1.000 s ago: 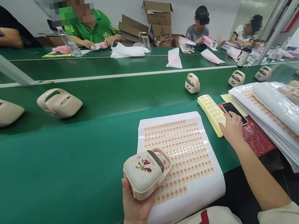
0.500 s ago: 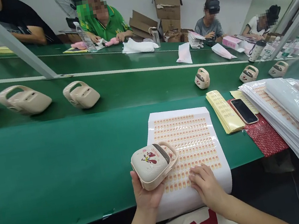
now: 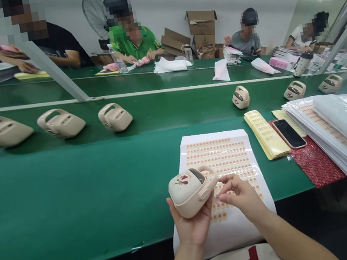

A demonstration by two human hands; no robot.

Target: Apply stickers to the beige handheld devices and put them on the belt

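Observation:
My left hand (image 3: 193, 226) cradles a cream portable speaker (image 3: 187, 192) from below, its cartoon-printed face tilted up and its carry handle pointing right. Just right of that handle is my right hand (image 3: 239, 194), fingers bent and thumb close to the fingertips. Anything pinched there is too small to make out. Beneath both hands lies a white sheet (image 3: 243, 229) with rows of small orange stickers, its near end bending over the table edge. The speaker and my hands cover part of the rows.
Several similar speakers (image 3: 116, 117) stand along the dark green strip. To the right lie yellow sticker strips (image 3: 266, 134), a phone (image 3: 289, 133), red bubble wrap (image 3: 318, 159) and a stack of sheets (image 3: 340, 151). A slanted metal post (image 3: 57, 71) rises at left; co-workers sit across.
My right hand has lifted off the sticker sheet and come up beside the speaker's handle. My left hand has turned the speaker, showing more of its side. The view has shifted left.

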